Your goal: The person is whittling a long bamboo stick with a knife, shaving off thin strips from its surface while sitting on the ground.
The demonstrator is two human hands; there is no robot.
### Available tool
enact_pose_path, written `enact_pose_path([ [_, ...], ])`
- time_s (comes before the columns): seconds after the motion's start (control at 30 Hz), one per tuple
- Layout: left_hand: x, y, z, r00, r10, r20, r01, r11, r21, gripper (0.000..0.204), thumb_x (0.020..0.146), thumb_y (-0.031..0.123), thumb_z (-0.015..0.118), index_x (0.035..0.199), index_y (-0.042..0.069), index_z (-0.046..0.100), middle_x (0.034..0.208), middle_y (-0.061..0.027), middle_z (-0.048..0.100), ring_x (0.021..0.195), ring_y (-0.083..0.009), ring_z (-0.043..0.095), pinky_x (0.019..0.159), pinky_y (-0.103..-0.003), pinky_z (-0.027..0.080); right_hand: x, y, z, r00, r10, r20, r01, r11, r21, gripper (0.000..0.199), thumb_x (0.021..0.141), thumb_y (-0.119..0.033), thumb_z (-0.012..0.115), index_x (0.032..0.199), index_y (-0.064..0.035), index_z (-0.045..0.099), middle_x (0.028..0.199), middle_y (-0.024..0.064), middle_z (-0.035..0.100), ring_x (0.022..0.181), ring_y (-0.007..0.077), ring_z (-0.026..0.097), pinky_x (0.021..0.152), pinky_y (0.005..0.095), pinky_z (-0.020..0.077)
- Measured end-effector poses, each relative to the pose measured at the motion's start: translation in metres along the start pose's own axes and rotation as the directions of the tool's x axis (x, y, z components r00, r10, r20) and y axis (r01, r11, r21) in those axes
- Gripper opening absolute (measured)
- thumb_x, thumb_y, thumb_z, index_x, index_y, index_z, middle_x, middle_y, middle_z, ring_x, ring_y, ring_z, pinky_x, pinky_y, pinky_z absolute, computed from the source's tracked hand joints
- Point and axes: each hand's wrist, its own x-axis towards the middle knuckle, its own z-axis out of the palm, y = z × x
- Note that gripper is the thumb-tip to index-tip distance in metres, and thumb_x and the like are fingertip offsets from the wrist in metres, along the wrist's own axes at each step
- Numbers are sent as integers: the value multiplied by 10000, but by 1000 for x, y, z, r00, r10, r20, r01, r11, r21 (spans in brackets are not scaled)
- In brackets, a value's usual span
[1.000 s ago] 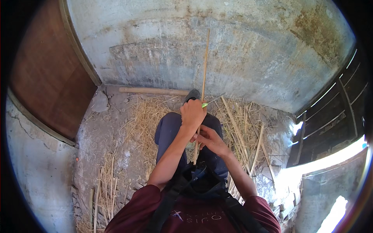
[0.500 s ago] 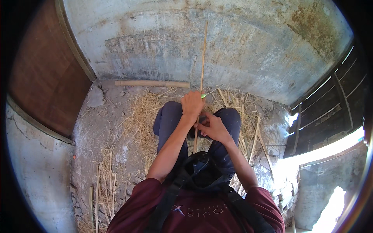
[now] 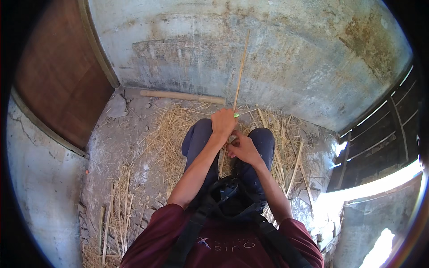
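Note:
A long, thin bamboo strip (image 3: 241, 73) stands between my knees, its upper part reaching up in front of the wall and its lower end down toward my lap. My left hand (image 3: 222, 122) is closed around a green-handled knife (image 3: 237, 115), whose narrow blade points right across the strip. Closer to me, my right hand (image 3: 244, 148) has its fingers bent in against the strip just below the knife. Its fingertips are partly hidden, and the grip looks like a pinch.
Straw-like shavings (image 3: 167, 129) cover the floor around my feet. A thick bamboo pole (image 3: 183, 96) lies along the wall's foot. More split strips (image 3: 295, 167) lie to the right and at the lower left. A brown door (image 3: 62, 76) stands left, dark slatted boards (image 3: 380, 134) right.
The view has shifted a little, so the scene sits slightly lower and to the right. The strip leans slightly more to the right; both hands keep nearly the same place on it.

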Motion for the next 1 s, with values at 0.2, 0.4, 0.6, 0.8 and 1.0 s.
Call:
enact_pose_path([
  [0.2,1,5,-14,999,14,37,-14,1000,0,372,1007,384,677,908,43,789,838,-230,737,800,-432,746,736,-552,581,0,11,-2,998,-58,28,53,985,165,524,976,-119,739,1409,71,512,886,173,769,747,201,775,652,323,627],
  [0.4,7,19,-39,1000,6,17,-6,1000,-6,391,989,377,679,855,26,789,806,-250,733,764,-453,741,715,-561,587,-21,1,-10,993,-48,105,17,960,279,503,1049,-207,709,1431,47,502,971,132,745,828,176,759,689,311,623],
  [0.6,-5,60,-43,996,19,86,-14,998,-53,405,990,395,668,908,22,803,818,-267,737,775,-475,735,736,-567,589,-52,-4,-36,978,-81,194,-10,902,432,371,1095,-142,616,1424,10,537,1008,90,730,869,166,744,725,299,620],
  [0.8,-1,86,-26,969,106,222,-40,957,-286,459,1002,461,652,960,25,790,787,-224,735,775,-460,727,754,-553,579,-81,-8,-68,995,-24,96,-14,926,376,372,1091,-131,608,1429,12,549,988,71,726,898,152,729,754,287,608],
  [1.0,11,90,-14,948,168,270,-21,881,-473,417,989,406,672,882,9,740,781,-244,721,793,-470,716,749,-564,559,-82,-12,-82,999,-10,38,-6,918,396,346,1090,-113,587,1407,25,569,965,72,714,861,141,709,721,278,579],
])
